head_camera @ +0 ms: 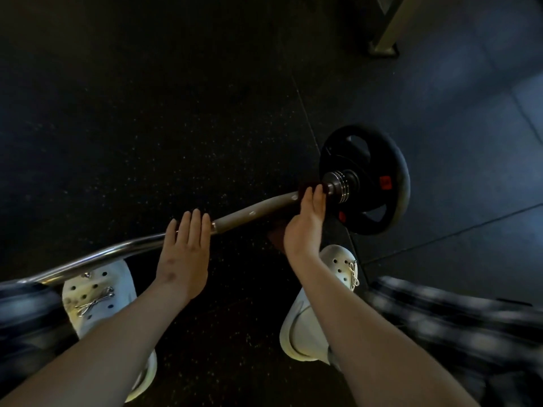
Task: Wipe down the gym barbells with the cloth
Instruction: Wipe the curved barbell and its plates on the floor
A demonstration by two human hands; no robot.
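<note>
**Two hands on a curl bar, cloth not clearly seen**

Blurred dark checked fabric point(455, 312) is cut off at both lower edges; between its two sides stand white perforated rubber clogs point(97, 292), the right one partly hidden by a forearm. The left hand point(183, 254) lies flat on the bent chrome-and-grey steel barbell point(255, 211), fingers straight and together. The right hand point(304, 230) reaches the bar just beside the ribbed steel collar point(340, 183); whether its fingers wrap the bar cannot be told. A dim reddish patch point(277, 237) shows beneath that hand, too dark to identify. The bar crosses just above the clogs; its left end is cut off. A round black weight plate point(393, 183) sits on the right end; beyond lie speckled black rubber flooring point(176, 113) and a pale metal post point(390, 24).
</note>
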